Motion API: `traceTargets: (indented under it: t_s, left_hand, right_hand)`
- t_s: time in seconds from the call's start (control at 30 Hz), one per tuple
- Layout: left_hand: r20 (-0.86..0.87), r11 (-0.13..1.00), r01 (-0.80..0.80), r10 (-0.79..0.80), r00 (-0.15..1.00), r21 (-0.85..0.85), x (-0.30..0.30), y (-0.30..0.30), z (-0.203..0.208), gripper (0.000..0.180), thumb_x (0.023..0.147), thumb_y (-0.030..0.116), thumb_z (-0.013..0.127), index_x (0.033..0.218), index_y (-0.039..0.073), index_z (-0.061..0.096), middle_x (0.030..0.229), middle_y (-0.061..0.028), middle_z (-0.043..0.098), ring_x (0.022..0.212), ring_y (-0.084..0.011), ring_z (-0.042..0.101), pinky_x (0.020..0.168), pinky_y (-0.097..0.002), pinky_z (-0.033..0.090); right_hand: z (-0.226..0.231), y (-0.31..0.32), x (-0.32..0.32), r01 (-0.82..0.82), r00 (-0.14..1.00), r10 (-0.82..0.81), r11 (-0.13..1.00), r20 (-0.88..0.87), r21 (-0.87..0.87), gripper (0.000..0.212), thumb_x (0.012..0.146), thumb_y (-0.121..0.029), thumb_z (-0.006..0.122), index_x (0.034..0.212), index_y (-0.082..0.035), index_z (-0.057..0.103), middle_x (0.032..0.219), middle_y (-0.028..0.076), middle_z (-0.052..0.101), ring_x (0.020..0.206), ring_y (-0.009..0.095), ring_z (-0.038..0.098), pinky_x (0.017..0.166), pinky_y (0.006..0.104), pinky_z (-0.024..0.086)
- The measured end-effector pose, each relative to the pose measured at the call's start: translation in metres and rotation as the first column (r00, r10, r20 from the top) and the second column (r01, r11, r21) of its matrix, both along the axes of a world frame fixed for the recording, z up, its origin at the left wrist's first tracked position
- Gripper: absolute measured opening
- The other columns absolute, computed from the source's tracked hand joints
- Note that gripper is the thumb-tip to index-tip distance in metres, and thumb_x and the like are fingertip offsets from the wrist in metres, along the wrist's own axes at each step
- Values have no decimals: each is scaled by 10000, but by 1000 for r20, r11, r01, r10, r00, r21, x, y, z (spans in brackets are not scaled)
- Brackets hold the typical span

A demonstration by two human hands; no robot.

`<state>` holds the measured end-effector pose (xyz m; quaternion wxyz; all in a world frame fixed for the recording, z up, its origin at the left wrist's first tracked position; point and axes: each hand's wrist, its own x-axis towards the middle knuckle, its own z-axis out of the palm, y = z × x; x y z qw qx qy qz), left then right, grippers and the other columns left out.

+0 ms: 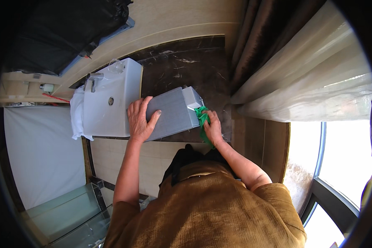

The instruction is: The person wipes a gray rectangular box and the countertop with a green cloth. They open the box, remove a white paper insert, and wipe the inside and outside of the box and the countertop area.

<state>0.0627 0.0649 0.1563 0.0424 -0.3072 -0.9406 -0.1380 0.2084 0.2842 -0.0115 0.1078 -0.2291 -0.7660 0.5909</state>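
A grey rectangular box with a paler block-like end lies slanted on the dark marble counter. My left hand rests on the box's left end, its fingers spread and the thumb held apart on the upper face. At the other end, my right hand is closed around a green cloth and presses it against the box's right edge. Part of the cloth hangs down beside the wrist. The undersides of both hands are hidden.
Left of the box stands a white washbasin with a chrome tap; a white towel drapes over its left side. Curtains hang at the right. Glass panels stand at the lower left.
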Motion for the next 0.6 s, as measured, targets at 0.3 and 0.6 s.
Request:
traceTargets:
  t_s: [0.3,0.6]
  left_hand:
    - [21,999,-1,1,1000,34,0,2,-3,573,946,440,675,1415,136,550,1296,-123,561,1262,-366,466,1129,-505,329]
    - [2,1000,11,-11,1000,5,-3,5,-2,564,943,407,681,1412,124,545,1302,-128,561,1265,-376,462,1130,-503,330]
  right_hand:
    - [28,2,4,12,995,-40,957,-90,-288,292,916,-35,665,1203,-92,667,1097,169,635,1030,370,642,929,405,512]
    - [0,-13,2,106,983,-106,994,-147,-7,373,887,26,611,1238,-97,597,1149,184,594,1052,439,618,907,450,516]
